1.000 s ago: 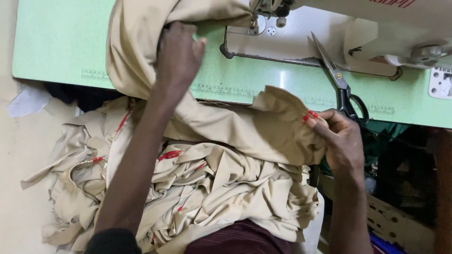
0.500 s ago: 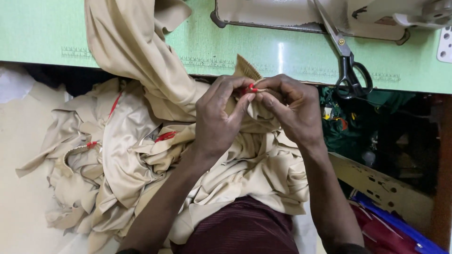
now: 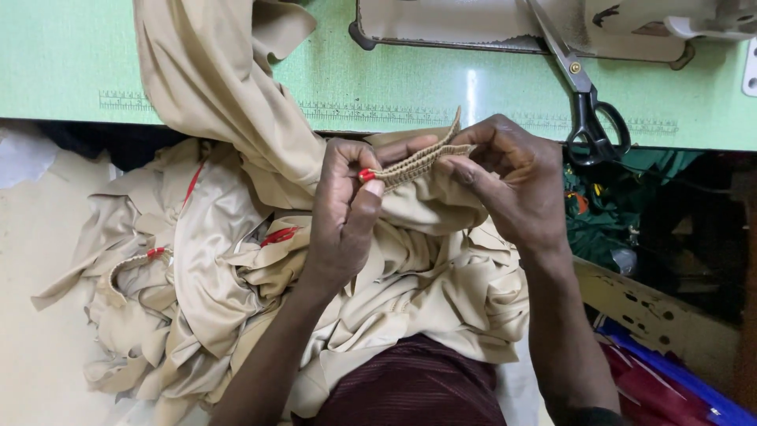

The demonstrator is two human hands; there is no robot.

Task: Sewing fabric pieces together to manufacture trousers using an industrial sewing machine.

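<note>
Both hands w/ grips clamped on a ribbed tan waistband [image 3: 416,164]: left hand [image 3: 347,209] pinches its left end by a red tag, right hand [image 3: 509,177] its right end. It's stretched betw. them just near of the green bench [image 3: 71,55] edge, above tan fabric [image 3: 213,260] heaped in the lap; black-handled scissors [image 3: 587,110] lie far right on bench

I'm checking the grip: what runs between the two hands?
In the head view, a tan ribbed band spans from left hand to right hand.
</note>
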